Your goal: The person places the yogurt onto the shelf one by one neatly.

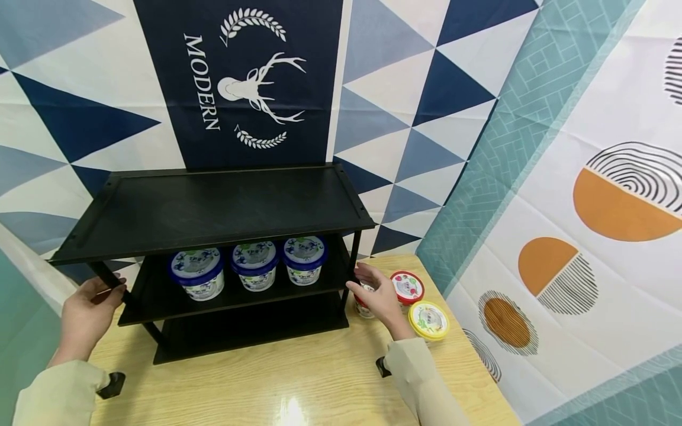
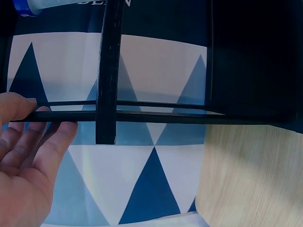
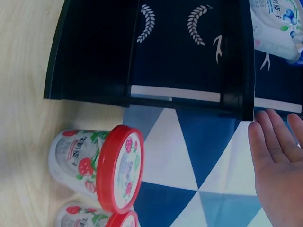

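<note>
A black three-tier shelf rack (image 1: pixel 256 201) stands on the table. My left hand (image 1: pixel 92 309) is at its left end, with the thumb and fingers on opposite sides of a thin black post (image 2: pixel 156 117). At the right end my right hand (image 1: pixel 377 296) holds the other post between thumb and fingertips; in the right wrist view those fingers (image 3: pixel 272 142) look fairly straight. On the middle tier sit a blue-lidded tub (image 1: pixel 198 273), a second blue-lidded tub (image 1: pixel 254 266) and a third blue-lidded tub (image 1: pixel 303 260). Blueberries are printed on one of them.
Right of the rack stand a red-lidded strawberry tub (image 3: pixel 118 165), another red-lidded tub partly behind my right hand, and a yellow-lidded tub (image 1: pixel 428 320). The wooden table (image 1: pixel 256 384) meets patterned wall cloths (image 1: pixel 405 118) at the back and right.
</note>
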`<state>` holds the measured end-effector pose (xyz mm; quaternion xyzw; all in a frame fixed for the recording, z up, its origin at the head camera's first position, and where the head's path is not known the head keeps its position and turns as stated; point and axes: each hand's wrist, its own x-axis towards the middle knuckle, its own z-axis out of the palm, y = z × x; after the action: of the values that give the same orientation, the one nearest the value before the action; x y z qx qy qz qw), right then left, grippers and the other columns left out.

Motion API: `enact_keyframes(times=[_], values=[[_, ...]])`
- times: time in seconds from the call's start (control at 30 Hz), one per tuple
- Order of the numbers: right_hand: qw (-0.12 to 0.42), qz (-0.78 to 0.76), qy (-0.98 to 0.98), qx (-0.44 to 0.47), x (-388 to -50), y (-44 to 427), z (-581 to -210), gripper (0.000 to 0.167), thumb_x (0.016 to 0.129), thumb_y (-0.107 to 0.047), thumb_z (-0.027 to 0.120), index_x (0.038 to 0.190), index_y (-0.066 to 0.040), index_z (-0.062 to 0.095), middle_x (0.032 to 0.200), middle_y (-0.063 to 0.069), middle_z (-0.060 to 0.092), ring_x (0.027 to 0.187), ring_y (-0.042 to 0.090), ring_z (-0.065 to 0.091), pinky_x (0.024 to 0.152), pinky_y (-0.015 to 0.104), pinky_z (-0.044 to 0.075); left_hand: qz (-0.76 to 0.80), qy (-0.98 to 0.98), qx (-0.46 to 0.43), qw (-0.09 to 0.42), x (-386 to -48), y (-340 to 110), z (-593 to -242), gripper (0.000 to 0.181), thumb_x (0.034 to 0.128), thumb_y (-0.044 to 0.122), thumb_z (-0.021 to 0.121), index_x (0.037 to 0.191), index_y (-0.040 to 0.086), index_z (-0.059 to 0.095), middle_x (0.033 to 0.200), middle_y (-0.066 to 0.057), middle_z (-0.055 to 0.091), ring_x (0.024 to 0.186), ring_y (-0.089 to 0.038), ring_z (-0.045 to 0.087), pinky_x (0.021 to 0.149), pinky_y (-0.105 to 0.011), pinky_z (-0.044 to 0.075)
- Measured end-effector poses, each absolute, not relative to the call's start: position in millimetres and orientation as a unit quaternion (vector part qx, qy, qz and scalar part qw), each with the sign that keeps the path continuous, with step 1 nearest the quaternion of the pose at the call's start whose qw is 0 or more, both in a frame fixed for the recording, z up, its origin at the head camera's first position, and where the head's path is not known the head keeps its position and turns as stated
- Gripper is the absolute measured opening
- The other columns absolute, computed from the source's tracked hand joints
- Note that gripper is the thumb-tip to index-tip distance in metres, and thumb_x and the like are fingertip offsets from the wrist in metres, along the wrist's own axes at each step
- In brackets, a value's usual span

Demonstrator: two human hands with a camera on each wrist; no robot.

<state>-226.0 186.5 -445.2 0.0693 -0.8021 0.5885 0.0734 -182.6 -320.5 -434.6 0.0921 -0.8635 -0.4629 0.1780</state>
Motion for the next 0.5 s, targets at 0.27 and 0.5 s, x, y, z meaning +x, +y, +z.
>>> enact_keyframes(times=[0.27, 0.5], values=[[0.099, 0.597, -0.794, 0.054, -223.5, 202.1, -462.3, 0.054, 0.082, -0.023, 0.074, 0.13, -0.01, 0.054, 0.124, 0.014, 0.06, 0.116, 0.029, 0.056, 0.102, 0.042, 0.043, -0.457, -0.866, 0.098, 0.179, -183.0, -320.7, -437.1, 0.024, 0.0956, 0.027, 0.05, 0.113, 0.012, 0.057, 0.084, 0.04, 0.043, 0.074, 0.027, 0.043, 0.058, -0.003, 0.041], [0.109, 0.581, -0.806, 0.021, -214.1, 213.9, -475.7, 0.054, 0.082, -0.024, 0.073, 0.131, -0.013, 0.053, 0.124, 0.012, 0.059, 0.116, 0.025, 0.056, 0.101, 0.044, 0.043, -0.454, -0.866, 0.098, 0.187, -184.1, -320.3, -437.8, 0.023, 0.0948, 0.025, 0.052, 0.111, 0.01, 0.059, 0.081, 0.041, 0.043, 0.071, 0.026, 0.045, 0.057, -0.004, 0.041]])
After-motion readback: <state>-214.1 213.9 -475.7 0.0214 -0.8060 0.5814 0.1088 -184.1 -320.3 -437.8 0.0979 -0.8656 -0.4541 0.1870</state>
